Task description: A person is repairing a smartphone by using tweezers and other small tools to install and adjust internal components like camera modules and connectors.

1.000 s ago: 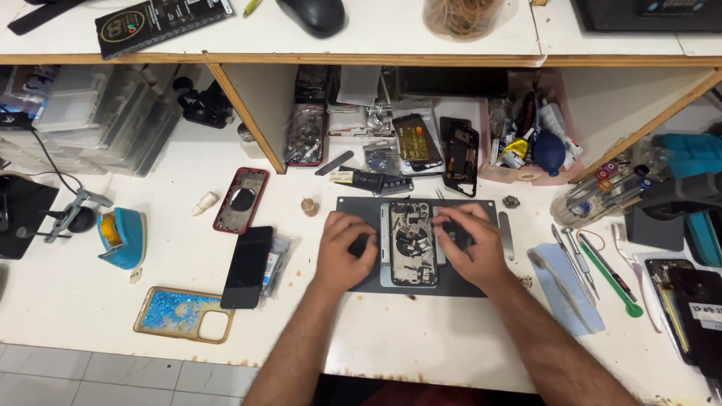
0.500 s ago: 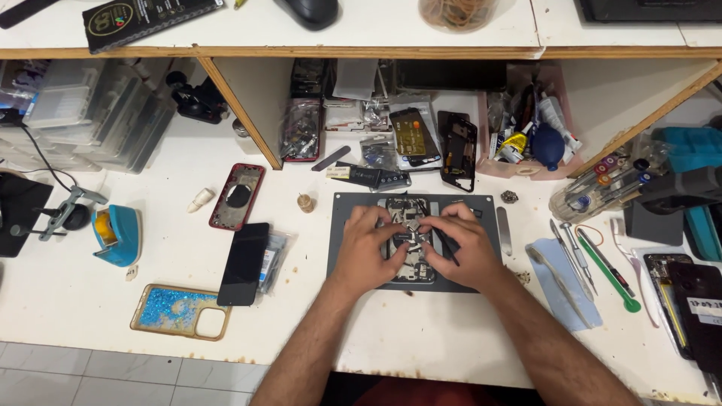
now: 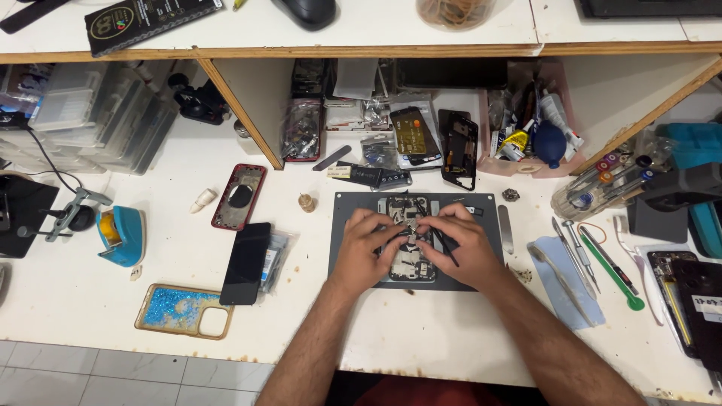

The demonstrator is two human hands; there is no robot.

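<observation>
Both hands over an opened phone [image 3: 410, 252] lying on a dark grey work mat [image 3: 346, 256] at centre. Left hand [image 3: 366, 252] and right hand [image 3: 459, 248] meeting fingertip to fingertip on a small part above the phone's middle; thin black tweezers [image 3: 445, 248] under the right hand. At nine o'clock from the mat: a black phone [image 3: 247, 263] face down, a red phone frame [image 3: 239, 196] beyond it. At eight o'clock: a glittery blue case [image 3: 183, 311]. At three o'clock: a green-handled tool [image 3: 611, 269] among loose tools. At twelve o'clock: phone parts under the shelf [image 3: 376, 51].
</observation>
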